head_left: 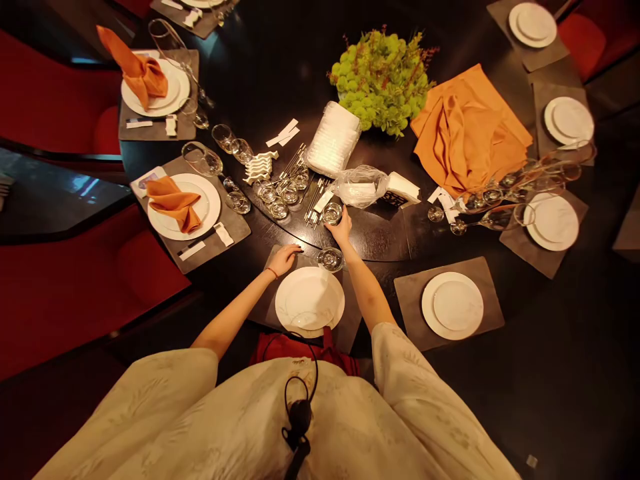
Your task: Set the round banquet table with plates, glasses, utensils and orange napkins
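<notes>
A small clear glass is in my right hand, fingers curled round its right side. My left hand rests at the far left edge of the near placemat, its fingers stretched out and nothing in them. Between my arms stands another glass, just beyond the stacked white plates. Past my hands lie dark chopsticks with pale ends, several small glasses and white chopstick rests. A clear plastic bag sits beyond my right hand.
White stacked dishes stand by the green flower arrangement. Orange napkins lie in a heap at right, with stemmed glasses on their sides nearby. Set places with a folded orange napkin are at left, beside red chairs.
</notes>
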A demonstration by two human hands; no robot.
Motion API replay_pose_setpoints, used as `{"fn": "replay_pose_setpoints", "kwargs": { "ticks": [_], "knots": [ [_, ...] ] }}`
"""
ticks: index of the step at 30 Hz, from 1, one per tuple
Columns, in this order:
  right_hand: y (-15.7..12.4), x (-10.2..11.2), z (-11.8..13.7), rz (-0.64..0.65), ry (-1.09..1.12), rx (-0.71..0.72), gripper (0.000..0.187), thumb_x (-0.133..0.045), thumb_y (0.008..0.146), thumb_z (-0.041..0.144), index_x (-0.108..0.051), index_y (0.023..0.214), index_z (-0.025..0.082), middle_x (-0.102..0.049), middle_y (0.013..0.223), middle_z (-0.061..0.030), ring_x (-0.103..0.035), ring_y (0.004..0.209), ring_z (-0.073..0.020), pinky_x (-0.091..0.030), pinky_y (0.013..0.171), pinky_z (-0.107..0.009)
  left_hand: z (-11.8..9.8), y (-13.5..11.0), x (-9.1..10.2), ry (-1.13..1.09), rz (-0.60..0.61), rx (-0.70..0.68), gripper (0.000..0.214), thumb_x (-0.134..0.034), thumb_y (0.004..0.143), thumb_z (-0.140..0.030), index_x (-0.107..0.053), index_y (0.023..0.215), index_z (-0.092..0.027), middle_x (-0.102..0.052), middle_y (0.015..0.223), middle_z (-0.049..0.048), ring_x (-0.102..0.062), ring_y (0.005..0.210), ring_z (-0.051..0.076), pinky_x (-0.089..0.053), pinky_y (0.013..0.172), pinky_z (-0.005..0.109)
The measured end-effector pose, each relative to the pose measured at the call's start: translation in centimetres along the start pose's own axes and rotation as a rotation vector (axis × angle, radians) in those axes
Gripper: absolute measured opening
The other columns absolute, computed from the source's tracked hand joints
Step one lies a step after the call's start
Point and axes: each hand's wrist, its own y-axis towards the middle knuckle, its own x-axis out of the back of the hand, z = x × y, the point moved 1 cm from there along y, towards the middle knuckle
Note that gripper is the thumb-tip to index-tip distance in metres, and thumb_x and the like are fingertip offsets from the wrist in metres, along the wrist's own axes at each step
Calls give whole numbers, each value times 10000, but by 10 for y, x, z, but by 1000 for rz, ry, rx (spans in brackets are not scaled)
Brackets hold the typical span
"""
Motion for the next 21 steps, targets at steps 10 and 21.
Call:
{"fn": "replay_pose_setpoints", "kwargs": {
  "ticks": [10,21],
  "knots": [
    [-148,77,-69,-72,-37,-74,639,-715,697,432,-556,1246,147,-589,1227,-161,-493,1180,-327,-369,1054,-488,-14,133,24,62,-138,66,442,-452,882,-170,-556,1306,-102,-591,1310,166,-521,1265,258,-409,1101,430],
    [-187,55,-77,112,-46,-129,637,-713,731,398,-539,1306,186,-595,1288,-136,-459,1257,-308,-341,1085,-465,-47,214,21,334,-54,350,465,-640,860,-356,-557,1176,-25,-594,1226,255,-578,1175,349,-434,1023,427]
  ]
}}
